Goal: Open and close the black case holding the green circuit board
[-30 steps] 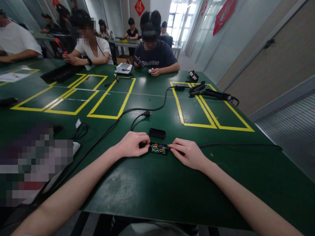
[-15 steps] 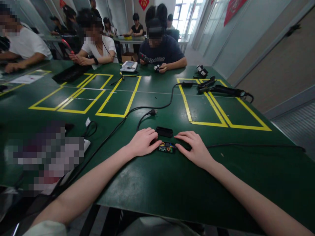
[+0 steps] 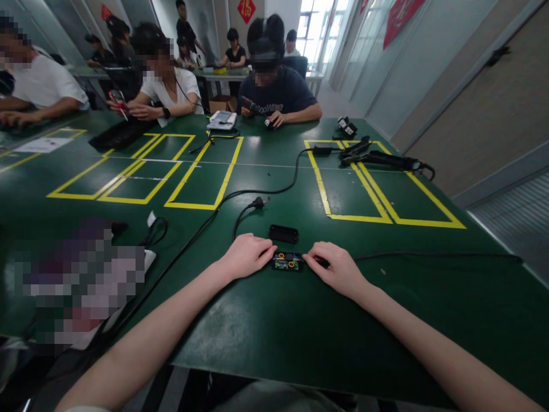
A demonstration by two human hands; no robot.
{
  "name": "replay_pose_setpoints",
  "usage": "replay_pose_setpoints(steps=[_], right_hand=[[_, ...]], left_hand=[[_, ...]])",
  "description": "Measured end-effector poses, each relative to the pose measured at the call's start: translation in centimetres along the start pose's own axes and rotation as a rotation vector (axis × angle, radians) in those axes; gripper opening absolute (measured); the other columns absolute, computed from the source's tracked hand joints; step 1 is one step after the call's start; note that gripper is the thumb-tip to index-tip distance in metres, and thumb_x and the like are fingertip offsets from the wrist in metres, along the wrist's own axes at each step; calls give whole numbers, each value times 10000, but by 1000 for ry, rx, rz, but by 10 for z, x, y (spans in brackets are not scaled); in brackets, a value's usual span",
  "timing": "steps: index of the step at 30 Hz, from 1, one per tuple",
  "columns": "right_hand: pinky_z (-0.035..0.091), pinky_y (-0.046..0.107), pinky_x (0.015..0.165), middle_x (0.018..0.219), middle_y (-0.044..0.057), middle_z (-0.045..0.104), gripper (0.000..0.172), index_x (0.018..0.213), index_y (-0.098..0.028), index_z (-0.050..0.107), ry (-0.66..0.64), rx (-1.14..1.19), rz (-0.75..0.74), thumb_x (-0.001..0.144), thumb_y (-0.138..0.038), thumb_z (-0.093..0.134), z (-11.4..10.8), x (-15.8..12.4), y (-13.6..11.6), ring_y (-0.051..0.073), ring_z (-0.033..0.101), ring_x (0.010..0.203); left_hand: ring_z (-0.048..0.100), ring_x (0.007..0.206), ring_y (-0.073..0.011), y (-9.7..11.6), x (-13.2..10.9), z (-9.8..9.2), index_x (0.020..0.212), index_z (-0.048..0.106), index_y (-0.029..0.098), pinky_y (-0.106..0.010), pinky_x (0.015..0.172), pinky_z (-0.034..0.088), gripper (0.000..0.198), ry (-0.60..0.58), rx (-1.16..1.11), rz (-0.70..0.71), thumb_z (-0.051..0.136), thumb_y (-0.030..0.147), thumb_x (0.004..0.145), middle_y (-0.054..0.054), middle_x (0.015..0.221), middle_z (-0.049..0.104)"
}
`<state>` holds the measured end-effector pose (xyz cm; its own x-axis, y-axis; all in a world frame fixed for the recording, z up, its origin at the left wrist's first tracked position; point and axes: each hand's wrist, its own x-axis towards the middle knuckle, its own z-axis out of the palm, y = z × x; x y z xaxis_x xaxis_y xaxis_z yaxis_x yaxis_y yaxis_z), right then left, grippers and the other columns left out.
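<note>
A small opened black adapter point(image 3: 287, 262) with its circuit board showing lies on the green table point(image 3: 274, 332) between my hands. My left hand point(image 3: 247, 256) rests at its left end, fingers curled and touching it. My right hand point(image 3: 338, 269) presses at its right end, fingers closed on the black cable point(image 3: 429, 256) where it leaves the case. A separate black cover point(image 3: 283, 233) lies just behind the adapter.
A black power cord with a plug point(image 3: 257, 202) runs across the table. Yellow taped rectangles point(image 3: 201, 171) mark the surface. Black tools and cables point(image 3: 377, 159) lie far right. Several people sit at the far edge working. A blurred patch covers the near left.
The view shifted slightly. Both hands stay at the ends of the adapter, and the fingers have drawn in closer to it than half a second ago.
</note>
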<state>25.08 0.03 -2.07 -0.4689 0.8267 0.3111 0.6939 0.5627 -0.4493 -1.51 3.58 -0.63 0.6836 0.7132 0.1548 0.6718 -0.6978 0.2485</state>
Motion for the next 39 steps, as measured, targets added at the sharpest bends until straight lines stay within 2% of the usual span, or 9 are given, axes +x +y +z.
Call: replay_pose_setpoints(steps=[6, 9, 13, 19, 22, 29, 35, 39], right_hand=[[475, 321, 658, 751, 49, 662, 406, 765, -208, 691, 23, 116, -19, 1071, -378, 486, 3, -1, 1, 191, 624, 713], [464, 308, 665, 763, 49, 662, 419, 783, -200, 717, -12, 182, 8, 1074, -390, 483, 3, 0, 1, 182, 628, 721], [404, 289, 624, 713, 37, 623, 447, 760, -178, 720, -109, 206, 74, 1060, -416, 489, -2, 7, -1, 160, 583, 670], [357, 265, 591, 705, 16, 654, 311, 765, -186, 716, -363, 210, 279, 983, -363, 582, -21, 28, -12, 147, 563, 637], [344, 266, 584, 700, 17, 669, 302, 778, -196, 716, -413, 135, 328, 991, -349, 565, -27, 34, -21, 158, 582, 639], [400, 296, 673, 897, 82, 765, 295, 861, -210, 726, -402, -200, 301, 1039, -268, 499, -24, 35, -43, 227, 700, 797], [438, 314, 799, 923, 83, 759, 260, 908, -187, 703, -326, -271, 242, 1041, -187, 480, -12, 34, -46, 220, 700, 848], [420, 313, 769, 913, 77, 757, 256, 911, -186, 683, -262, -286, 253, 1049, -177, 466, -1, 32, -41, 211, 691, 822]], left_hand=[[649, 631, -173, -3, -4, 4, 714, 589, 194, -291, 666, 406, 412, 35, 3, 7, 438, 309, 1080, -9, 634, 652], [645, 625, -165, -6, -5, 7, 703, 596, 190, -280, 658, 404, 436, 55, -9, 18, 430, 319, 1085, -12, 641, 659], [627, 618, -155, -8, -6, 7, 690, 618, 187, -270, 637, 395, 479, 78, -25, 28, 410, 340, 1093, -15, 629, 647], [588, 582, -145, -9, -4, 4, 665, 621, 185, -267, 606, 357, 509, 108, -17, 34, 404, 358, 1091, -12, 595, 621], [569, 559, -140, -9, -3, 4, 641, 603, 183, -268, 589, 330, 507, 106, -27, 26, 418, 351, 1082, -6, 576, 605], [536, 553, -138, -13, -5, 7, 625, 600, 181, -270, 588, 332, 549, 154, -28, 32, 400, 382, 1095, -3, 559, 565], [554, 639, -157, -12, -6, 7, 644, 612, 176, -270, 624, 381, 568, 202, -29, 71, 390, 417, 1108, -25, 618, 598], [548, 627, -153, -6, -4, 8, 634, 616, 180, -267, 624, 371, 553, 220, -61, -55, 417, 406, 1097, -19, 626, 588]])
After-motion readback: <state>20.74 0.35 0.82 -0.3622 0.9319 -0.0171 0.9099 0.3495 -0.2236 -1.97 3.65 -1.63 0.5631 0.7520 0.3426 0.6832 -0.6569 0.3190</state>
